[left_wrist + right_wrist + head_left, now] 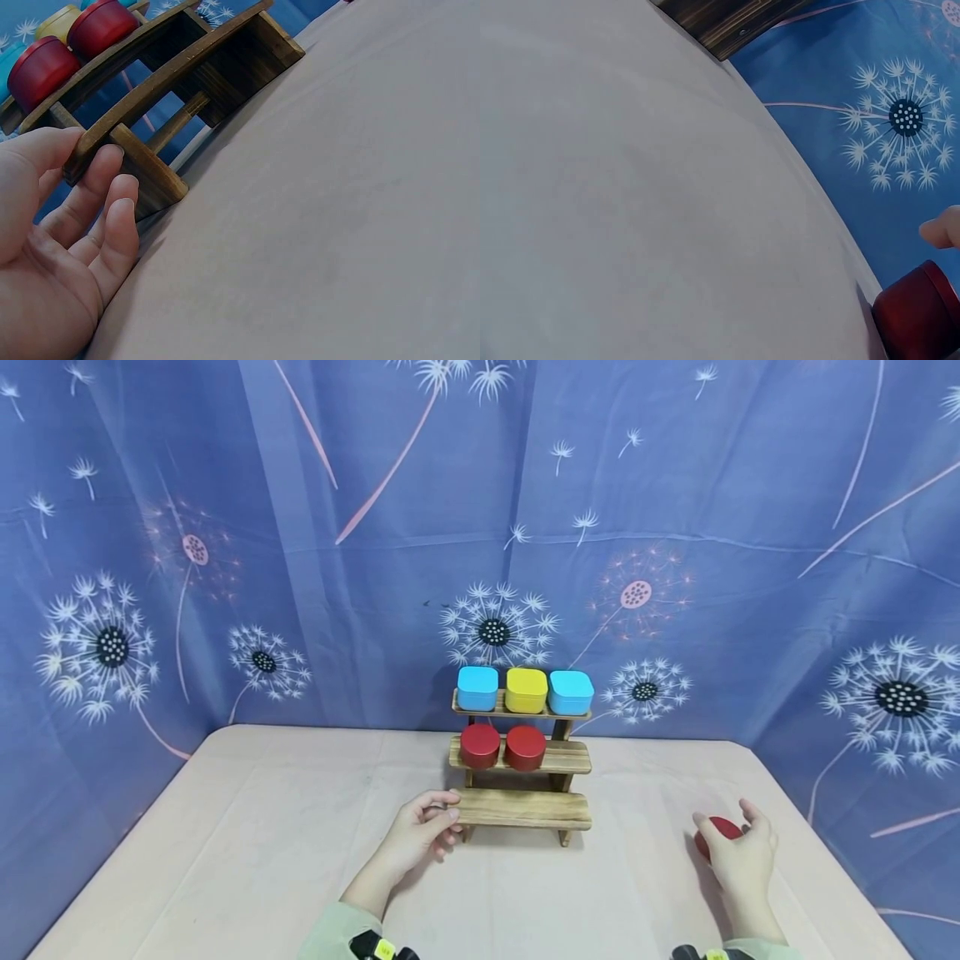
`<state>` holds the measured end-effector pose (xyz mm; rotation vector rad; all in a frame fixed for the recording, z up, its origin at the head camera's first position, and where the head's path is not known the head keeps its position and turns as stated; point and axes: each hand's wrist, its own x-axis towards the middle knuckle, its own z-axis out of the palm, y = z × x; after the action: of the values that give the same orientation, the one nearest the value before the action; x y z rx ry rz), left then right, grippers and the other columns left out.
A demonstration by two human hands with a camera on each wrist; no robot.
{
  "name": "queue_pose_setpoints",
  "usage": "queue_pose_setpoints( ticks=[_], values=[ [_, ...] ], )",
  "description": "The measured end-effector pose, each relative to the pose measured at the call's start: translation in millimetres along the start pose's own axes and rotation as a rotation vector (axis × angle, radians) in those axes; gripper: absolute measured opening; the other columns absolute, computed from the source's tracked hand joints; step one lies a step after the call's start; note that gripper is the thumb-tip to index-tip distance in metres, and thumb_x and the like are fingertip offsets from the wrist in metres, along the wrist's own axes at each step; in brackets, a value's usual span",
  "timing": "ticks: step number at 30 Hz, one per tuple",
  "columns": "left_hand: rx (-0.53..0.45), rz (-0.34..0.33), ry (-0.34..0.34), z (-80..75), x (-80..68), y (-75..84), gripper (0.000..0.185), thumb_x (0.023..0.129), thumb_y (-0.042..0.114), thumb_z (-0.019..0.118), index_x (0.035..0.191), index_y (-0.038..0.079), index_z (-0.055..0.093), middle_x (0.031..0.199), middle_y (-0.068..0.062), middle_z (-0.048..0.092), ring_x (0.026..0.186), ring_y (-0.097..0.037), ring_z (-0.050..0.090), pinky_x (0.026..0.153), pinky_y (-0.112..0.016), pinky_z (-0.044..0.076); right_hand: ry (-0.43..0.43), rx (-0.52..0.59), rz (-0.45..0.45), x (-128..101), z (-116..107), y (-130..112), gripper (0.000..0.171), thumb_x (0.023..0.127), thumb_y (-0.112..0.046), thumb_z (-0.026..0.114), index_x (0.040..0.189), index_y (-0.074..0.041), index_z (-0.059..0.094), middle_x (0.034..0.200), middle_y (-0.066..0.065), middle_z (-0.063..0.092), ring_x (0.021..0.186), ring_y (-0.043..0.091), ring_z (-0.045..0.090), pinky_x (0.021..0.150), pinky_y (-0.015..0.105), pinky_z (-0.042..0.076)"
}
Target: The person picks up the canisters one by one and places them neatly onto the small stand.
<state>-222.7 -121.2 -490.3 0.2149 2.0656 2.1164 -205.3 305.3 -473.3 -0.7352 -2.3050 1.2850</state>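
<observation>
— Under our right hand [738, 860], well off to the right of the wooden rack [521, 808], sits the red tin [717, 832]; we have fingers and thumb curled round it on the table [247, 827].

— And our left hand [420, 835]?

— It grips the left end of the rack's lowest step, thumb on top, fingers beneath. So the tin lies to the right of both hands' midline, far nearer our right; the rack's long axis runs left to right between us and the backdrop.

— Where is there room?

— The middle step carries two red tins [502, 747] toward our left hand's side, with bare wood on the side nearer our right.

— What do the wrist views add?

— The left wrist shows our fingers [112, 202] wrapped under the plank edge, which the head view blurs. The right wrist shows only the tin's edge and one fingertip [941, 229], so the grip reads better from the head.
</observation>
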Motion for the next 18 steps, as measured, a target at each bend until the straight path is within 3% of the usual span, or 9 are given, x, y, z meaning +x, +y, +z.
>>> queue_pose_setpoints(
  ticks=[18],
  values=[
    [0.005, -0.006, -0.007, 0.0, -0.1, 0.5, 0.036, 0.091, 0.017, 0.062, 0.122, 0.0, 0.053, 0.078, -0.004, 0.067, 0.061, -0.009, 0.058, 0.047, -0.021, 0.05, -0.063, -0.085, -0.01, 1.0, 0.4, 3.3, 0.081, 0.086, -0.021, 0.064, 0.147, 0.003, 0.016, 0.14, 0.035, 0.032, 0.123, 0.049, 0.037, 0.103, 0.059, 0.035]
  ],
)
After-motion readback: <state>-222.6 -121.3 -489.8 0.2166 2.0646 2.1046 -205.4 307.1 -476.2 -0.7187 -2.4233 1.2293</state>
